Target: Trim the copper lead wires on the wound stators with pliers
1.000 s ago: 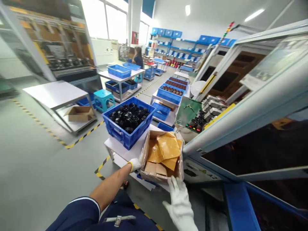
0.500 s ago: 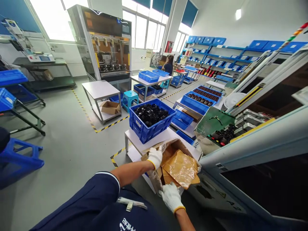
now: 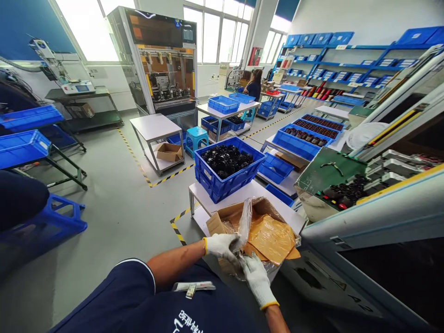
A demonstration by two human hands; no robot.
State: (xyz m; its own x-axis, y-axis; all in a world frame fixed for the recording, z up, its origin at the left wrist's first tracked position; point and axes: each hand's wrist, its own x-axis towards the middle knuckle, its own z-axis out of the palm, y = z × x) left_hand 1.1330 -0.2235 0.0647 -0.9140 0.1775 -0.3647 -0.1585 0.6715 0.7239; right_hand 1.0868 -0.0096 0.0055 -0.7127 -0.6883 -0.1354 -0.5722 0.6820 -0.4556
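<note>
**Both gloved hands at the lined box**

The left hand [image 3: 222, 243], in a white glove, grips the clear plastic liner [image 3: 243, 221] at the near edge of the box [image 3: 222, 218], fingers closed on the film; the right hand [image 3: 255, 277], also gloved, is closed on the box's near lower corner, where the liner bunches, though how much is film and how much is cardboard I cannot tell; the two hands sit just beside each other.

The box is open and rests on the near end of a white table [image 3: 243, 193], tilted toward the person; inside lie crumpled sheets of tan paper [image 3: 274, 238]; the liner stands up in a peak over the left side.

Behind the box on the same table stands a blue crate [image 3: 222, 178] full of black parts [image 3: 227, 159]; to the right is a green-topped bench [image 3: 317, 173] with more black parts; beyond, blue trays [image 3: 298, 141] lie in rows; far back a person [image 3: 255, 83] stands by the shelves [image 3: 347, 51].
</note>
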